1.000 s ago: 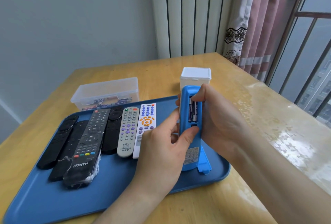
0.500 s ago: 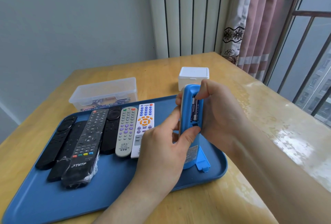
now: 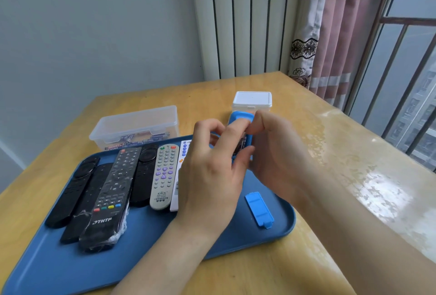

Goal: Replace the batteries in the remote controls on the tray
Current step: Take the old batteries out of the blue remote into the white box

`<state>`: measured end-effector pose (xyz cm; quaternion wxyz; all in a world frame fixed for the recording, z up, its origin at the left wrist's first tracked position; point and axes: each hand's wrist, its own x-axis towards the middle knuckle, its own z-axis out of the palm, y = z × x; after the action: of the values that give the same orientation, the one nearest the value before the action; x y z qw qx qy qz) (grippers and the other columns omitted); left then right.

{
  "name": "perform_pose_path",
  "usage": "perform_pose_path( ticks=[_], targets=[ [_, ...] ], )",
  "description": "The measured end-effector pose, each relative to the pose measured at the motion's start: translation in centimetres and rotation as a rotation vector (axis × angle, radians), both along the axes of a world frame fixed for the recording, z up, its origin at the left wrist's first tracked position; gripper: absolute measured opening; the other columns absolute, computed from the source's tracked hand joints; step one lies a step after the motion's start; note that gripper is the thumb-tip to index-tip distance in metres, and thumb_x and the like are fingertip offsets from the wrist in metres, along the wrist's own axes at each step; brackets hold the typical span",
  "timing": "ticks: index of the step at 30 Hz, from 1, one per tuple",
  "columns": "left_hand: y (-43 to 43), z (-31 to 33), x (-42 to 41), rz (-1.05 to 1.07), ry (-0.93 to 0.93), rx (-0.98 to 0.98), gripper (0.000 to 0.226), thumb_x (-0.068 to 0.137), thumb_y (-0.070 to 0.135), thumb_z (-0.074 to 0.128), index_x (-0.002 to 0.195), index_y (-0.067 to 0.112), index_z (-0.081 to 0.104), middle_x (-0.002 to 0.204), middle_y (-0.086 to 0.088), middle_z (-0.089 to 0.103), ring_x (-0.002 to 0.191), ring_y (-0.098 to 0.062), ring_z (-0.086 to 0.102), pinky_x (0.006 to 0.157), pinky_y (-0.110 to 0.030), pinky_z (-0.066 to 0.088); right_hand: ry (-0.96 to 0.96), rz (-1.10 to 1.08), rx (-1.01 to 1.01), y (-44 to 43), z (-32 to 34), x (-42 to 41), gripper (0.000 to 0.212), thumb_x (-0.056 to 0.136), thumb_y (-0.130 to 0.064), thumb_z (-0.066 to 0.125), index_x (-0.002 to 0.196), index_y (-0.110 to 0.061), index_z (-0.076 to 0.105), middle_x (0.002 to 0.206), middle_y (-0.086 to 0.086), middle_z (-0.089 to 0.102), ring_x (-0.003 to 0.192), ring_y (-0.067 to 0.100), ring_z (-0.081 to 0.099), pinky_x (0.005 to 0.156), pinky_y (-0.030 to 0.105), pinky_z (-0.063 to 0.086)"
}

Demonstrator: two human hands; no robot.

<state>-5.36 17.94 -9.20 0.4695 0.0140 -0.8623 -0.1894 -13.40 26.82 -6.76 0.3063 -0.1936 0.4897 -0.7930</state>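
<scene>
Plastic galore, so scanning from the left. Far left: long black slab remotes lying side by side on the flat blue plastic tray, with a clear lidded plastic box of loose batteries just behind, off the tray. Next along, a grey remote with purple buttons and a white remote with coloured buttons, half hidden by the left hand.

Now the change: no longer standing on its tail end on the tray. Lifted clear, tipped flatter, held mid-air between both hands, that bright blue plastic remote. Left fingers pinching it, index stretched over the top end, thumb pressed against the lower side. Right hand curled round the far side, gripping too. Probably digging at the old cells; impossible to confirm with knuckles blocking the bay.

Off and lying loose on the tray to the right: small blue snap-on battery cover. So nowhere near closing up. Behind, a white lidded square tub on the glossy wooden worktop.
</scene>
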Motion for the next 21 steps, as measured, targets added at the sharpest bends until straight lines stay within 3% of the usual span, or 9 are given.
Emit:
perform_pose_path(
  ticks=[3,7,10,13,14,15,17,19,21],
  targets=[
    [-0.3,-0.4,-0.5,-0.021,0.033,0.079,0.025,0.087,0.021,0.065,0.111,0.022,0.06,0.103,0.0,0.051,0.082,-0.007,0.047,0.068,-0.02,0.04,0.025,0.049,0.024,-0.2,-0.3,0.3,0.022,0.062,-0.013,0.047,0.084,-0.012,0.05,0.086,0.011,0.053,0.088,0.027,0.054,0.078,0.041,0.036],
    [-1.0,-0.2,-0.5,-0.061,0.008,0.331,0.007,0.088,0.02,0.067,0.089,0.022,0.061,0.088,0.009,0.062,0.08,-0.006,0.059,0.068,-0.026,0.048,0.041,0.038,0.035,-0.1,-0.8,-0.3,0.032,0.084,-0.002,0.052,0.111,-0.013,0.065,0.092,0.007,0.065,0.087,0.02,0.062,0.079,0.039,0.049],
    [-2.0,0.4,-0.4,-0.137,-0.007,0.627,0.017,0.089,0.015,0.068,0.08,0.028,0.063,0.078,0.011,0.069,0.074,-0.006,0.065,0.067,-0.028,0.05,0.023,-0.074,0.095,0.3,-1.2,-0.9,0.038,0.092,0.004,0.052,0.119,-0.018,0.067,0.097,0.007,0.073,0.088,0.019,0.065,0.081,0.041,0.054],
    [-3.4,1.9,0.5,-0.237,0.112,0.759,0.03,0.094,0.003,0.053,0.086,0.028,0.068,0.078,0.007,0.068,0.079,-0.01,0.066,0.077,-0.028,0.054,-0.088,-0.277,0.044,0.6,-1.3,-1.8,0.031,0.09,0.01,0.052,0.109,-0.01,0.065,0.095,0.014,0.066,0.084,0.025,0.062,0.07,0.037,0.06],
    [-3.6,2.4,1.1,-0.295,0.101,0.816,0.04,0.094,-0.004,0.045,0.083,0.026,0.069,0.073,0.004,0.064,0.072,-0.01,0.064,0.073,-0.025,0.054,-0.134,-0.338,0.002,0.7,-1.2,-2.0,0.027,0.089,0.012,0.051,0.105,-0.008,0.062,0.093,0.015,0.064,0.084,0.027,0.063,0.072,0.04,0.061],
    [-3.5,2.7,1.7,-0.34,0.029,0.859,0.045,0.09,-0.007,0.04,0.076,0.024,0.07,0.065,0.001,0.056,0.061,-0.01,0.057,0.062,-0.021,0.051,-0.18,-0.384,-0.048,0.8,-1.0,-2.2,0.024,0.089,0.013,0.05,0.102,-0.005,0.058,0.09,0.016,0.063,0.083,0.028,0.065,0.075,0.042,0.061],
    [-2.9,2.6,2.4,-0.378,-0.247,0.879,0.035,0.077,0.004,0.039,0.065,0.017,0.069,0.055,0.0,0.042,0.046,-0.01,0.036,0.044,-0.019,0.03,-0.289,-0.427,-0.178,0.8,-0.6,-2.3,0.016,0.088,0.013,0.046,0.096,0.001,0.054,0.087,0.018,0.064,0.084,0.032,0.067,0.077,0.043,0.061],
    [-2.8,1.6,2.2,-0.352,-0.479,0.847,0.026,0.078,0.022,0.047,0.072,0.017,0.071,0.054,0.007,0.036,0.041,-0.005,0.028,0.04,-0.012,0.021,-0.4,-0.411,-0.311,0.5,-0.4,-1.8,0.013,0.088,0.011,0.044,0.087,0.003,0.053,0.088,0.021,0.064,0.085,0.034,0.068,0.075,0.041,0.061],
    [-2.8,0.9,1.7,-0.317,-0.551,0.882,0.029,0.092,0.039,0.057,0.086,0.012,0.067,0.061,0.008,0.036,0.04,-0.003,0.03,0.037,-0.01,0.022,-0.424,-0.329,-0.358,0.0,-0.5,-0.7,0.014,0.088,0.011,0.043,0.085,0.001,0.053,0.092,0.021,0.063,0.086,0.033,0.067,0.077,0.039,0.061]
  ],
)
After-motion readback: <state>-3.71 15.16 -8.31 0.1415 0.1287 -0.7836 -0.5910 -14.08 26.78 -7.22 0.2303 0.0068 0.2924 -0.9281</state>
